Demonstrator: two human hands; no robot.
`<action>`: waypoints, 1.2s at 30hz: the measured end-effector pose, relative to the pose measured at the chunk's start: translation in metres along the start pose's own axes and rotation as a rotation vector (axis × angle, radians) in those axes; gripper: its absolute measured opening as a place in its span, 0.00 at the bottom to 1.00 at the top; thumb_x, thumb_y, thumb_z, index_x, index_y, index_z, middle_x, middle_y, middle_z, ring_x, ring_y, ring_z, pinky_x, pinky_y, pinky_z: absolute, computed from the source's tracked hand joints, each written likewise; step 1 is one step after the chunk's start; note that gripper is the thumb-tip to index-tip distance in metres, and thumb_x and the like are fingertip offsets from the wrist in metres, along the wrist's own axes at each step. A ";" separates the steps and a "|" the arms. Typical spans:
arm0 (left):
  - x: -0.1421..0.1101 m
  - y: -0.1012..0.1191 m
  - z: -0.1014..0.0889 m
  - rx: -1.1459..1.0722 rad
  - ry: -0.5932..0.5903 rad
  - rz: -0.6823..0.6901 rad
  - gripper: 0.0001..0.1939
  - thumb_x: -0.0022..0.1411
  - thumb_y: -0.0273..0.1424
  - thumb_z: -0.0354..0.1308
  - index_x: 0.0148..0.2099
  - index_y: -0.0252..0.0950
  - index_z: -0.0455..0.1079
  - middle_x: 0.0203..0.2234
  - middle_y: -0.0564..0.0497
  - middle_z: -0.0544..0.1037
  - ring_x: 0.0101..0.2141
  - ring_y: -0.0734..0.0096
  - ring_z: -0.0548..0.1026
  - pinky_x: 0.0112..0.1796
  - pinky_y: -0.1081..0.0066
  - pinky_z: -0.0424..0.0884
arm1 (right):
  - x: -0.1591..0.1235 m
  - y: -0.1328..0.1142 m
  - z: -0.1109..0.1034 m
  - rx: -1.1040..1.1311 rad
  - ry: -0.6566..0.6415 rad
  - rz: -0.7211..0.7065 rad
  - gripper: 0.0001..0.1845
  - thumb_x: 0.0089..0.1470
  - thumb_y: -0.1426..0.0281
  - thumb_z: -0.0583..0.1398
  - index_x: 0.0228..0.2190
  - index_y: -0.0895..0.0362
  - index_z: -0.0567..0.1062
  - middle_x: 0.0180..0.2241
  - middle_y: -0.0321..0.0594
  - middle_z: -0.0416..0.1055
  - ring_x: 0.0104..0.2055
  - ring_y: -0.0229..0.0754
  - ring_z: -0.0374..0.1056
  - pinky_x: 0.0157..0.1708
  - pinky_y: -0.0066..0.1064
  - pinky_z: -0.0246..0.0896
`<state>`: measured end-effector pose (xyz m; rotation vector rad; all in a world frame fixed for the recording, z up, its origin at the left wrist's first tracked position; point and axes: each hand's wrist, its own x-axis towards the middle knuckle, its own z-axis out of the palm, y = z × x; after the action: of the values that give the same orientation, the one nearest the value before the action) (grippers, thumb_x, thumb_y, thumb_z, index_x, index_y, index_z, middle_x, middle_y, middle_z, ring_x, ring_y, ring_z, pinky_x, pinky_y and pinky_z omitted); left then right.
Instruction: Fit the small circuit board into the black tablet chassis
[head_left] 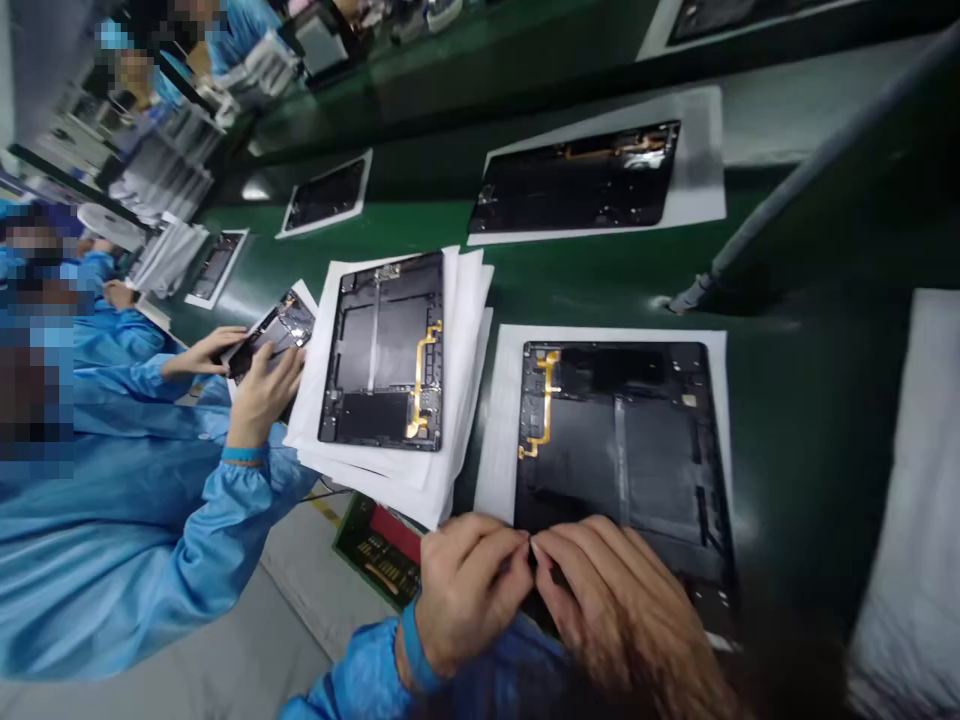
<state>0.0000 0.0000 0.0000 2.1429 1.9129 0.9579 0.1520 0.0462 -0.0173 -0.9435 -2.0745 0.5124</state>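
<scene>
The green conveyor belt (570, 290) is the largest thing in view, running away to the upper left with open tablet chassis spaced along it on white sheets. Nearest lies the black tablet frame (622, 440) on its white sheet (499, 420), its near edge under both hands. The left hand (465, 590) and right hand (622, 610) meet fingertip to fingertip at that edge, each with thumb and forefinger pressed together, pinching something too small to make out.

To work well here, I judge the hands should stay low, braced on the frame, and pull gently so the gold flex cable (546, 405) is not snagged.

To the left, a second frame (382, 350) rests on a stack of about 5 white sheets (457, 400). Farther left, a co-worker in a blue smock holds another unit (274, 335) in 2 hands. Below the belt edge sits a small green circuit tray (379, 550). More blue-clad people stand along the line beyond.
</scene>
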 end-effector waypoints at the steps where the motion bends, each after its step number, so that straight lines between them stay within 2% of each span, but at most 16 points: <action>1: -0.001 -0.001 0.000 -0.035 -0.017 -0.022 0.13 0.61 0.24 0.59 0.46 0.46 0.72 0.28 0.55 0.79 0.25 0.71 0.78 0.24 0.72 0.79 | -0.001 0.001 0.000 -0.004 -0.042 -0.001 0.09 0.57 0.79 0.58 0.33 0.53 0.73 0.28 0.38 0.73 0.29 0.45 0.68 0.28 0.40 0.64; 7: -0.001 -0.011 -0.006 -0.155 -0.055 -0.112 0.07 0.63 0.27 0.60 0.43 0.43 0.73 0.30 0.56 0.79 0.27 0.74 0.79 0.26 0.76 0.77 | -0.002 0.000 -0.003 0.075 -0.147 0.111 0.08 0.56 0.81 0.58 0.33 0.57 0.73 0.30 0.39 0.71 0.33 0.43 0.66 0.35 0.37 0.65; 12: -0.002 -0.011 -0.007 -0.147 -0.065 -0.193 0.06 0.65 0.26 0.57 0.41 0.40 0.74 0.30 0.54 0.79 0.29 0.76 0.78 0.31 0.77 0.75 | -0.004 -0.001 -0.002 0.094 -0.159 0.224 0.09 0.55 0.82 0.58 0.32 0.57 0.74 0.32 0.40 0.70 0.37 0.43 0.65 0.38 0.35 0.65; 17: -0.007 -0.021 -0.002 -0.113 -0.040 -0.165 0.06 0.64 0.25 0.58 0.42 0.40 0.74 0.31 0.55 0.79 0.31 0.77 0.78 0.35 0.75 0.75 | -0.002 -0.001 -0.001 0.121 -0.188 0.293 0.10 0.53 0.82 0.58 0.31 0.57 0.75 0.34 0.41 0.68 0.38 0.42 0.63 0.37 0.34 0.63; 22: -0.011 -0.033 0.001 -0.090 -0.014 -0.102 0.09 0.63 0.24 0.60 0.44 0.42 0.74 0.31 0.57 0.79 0.29 0.76 0.76 0.34 0.75 0.73 | 0.002 -0.004 -0.004 0.163 -0.259 0.350 0.10 0.53 0.82 0.59 0.30 0.56 0.76 0.36 0.41 0.68 0.41 0.43 0.62 0.39 0.35 0.64; 36: -0.011 -0.037 -0.001 -0.088 -0.071 -0.051 0.10 0.63 0.23 0.59 0.46 0.40 0.73 0.33 0.54 0.80 0.33 0.75 0.78 0.38 0.76 0.74 | 0.022 -0.009 -0.006 0.077 -0.473 0.413 0.08 0.54 0.79 0.59 0.28 0.59 0.78 0.37 0.43 0.68 0.41 0.45 0.62 0.40 0.39 0.62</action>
<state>-0.0323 -0.0028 -0.0210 2.0415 1.8473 0.9256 0.1433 0.0571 0.0026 -1.3099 -2.2463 1.1139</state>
